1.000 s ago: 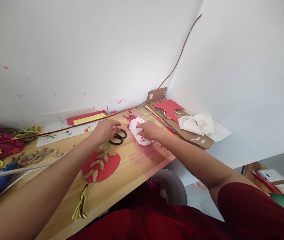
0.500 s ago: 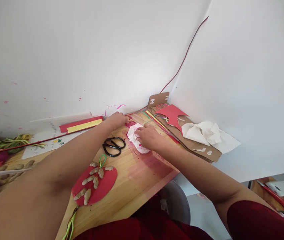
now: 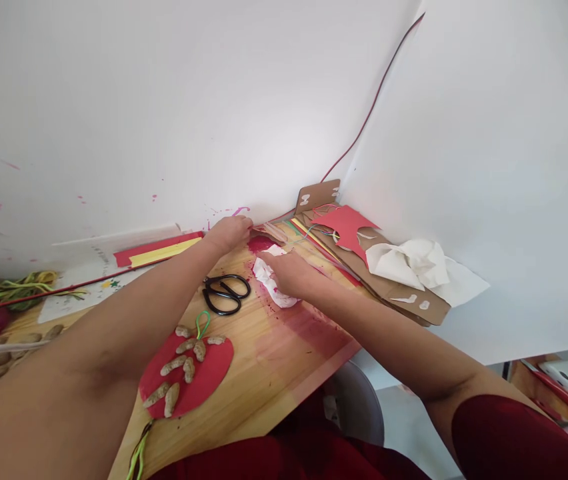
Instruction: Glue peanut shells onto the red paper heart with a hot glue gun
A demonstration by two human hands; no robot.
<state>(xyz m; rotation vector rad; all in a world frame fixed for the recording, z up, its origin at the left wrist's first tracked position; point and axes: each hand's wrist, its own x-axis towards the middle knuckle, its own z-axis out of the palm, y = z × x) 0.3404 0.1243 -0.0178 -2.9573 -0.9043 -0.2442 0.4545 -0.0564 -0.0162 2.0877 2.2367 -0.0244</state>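
My right hand [image 3: 289, 270] is closed on a crumpled white tissue [image 3: 277, 293] with pink stains, pressed to the wooden tabletop [image 3: 249, 373]. A wet magenta paint spill [image 3: 260, 244] lies just beyond it, and a paler pink smear [image 3: 309, 333] spreads toward the front edge. Near the wall, my left hand [image 3: 234, 233] has its fingers closed at the edge of a thin, flat brownish piece [image 3: 269, 235], raised beside the spill; its kind is unclear. Black-handled scissors [image 3: 227, 293] lie below my left wrist. Closer to me is a red paper shape [image 3: 209, 380] with peanuts and a green loop.
On the right are cardboard [image 3: 384, 287], a cut red paper [image 3: 347, 227] and crumpled white paper [image 3: 414, 263]. Red and yellow strips [image 3: 164, 252], yarn [image 3: 34, 287] and loose peanuts [image 3: 24, 343] sit left. White walls stand behind and right; a grey bin [image 3: 364, 407] stands below the edge.
My left hand has shifted slightly, and the flat piece beside it now has its edge raised, showing more of the magenta spill. My right hand has moved slightly left on the tissue.
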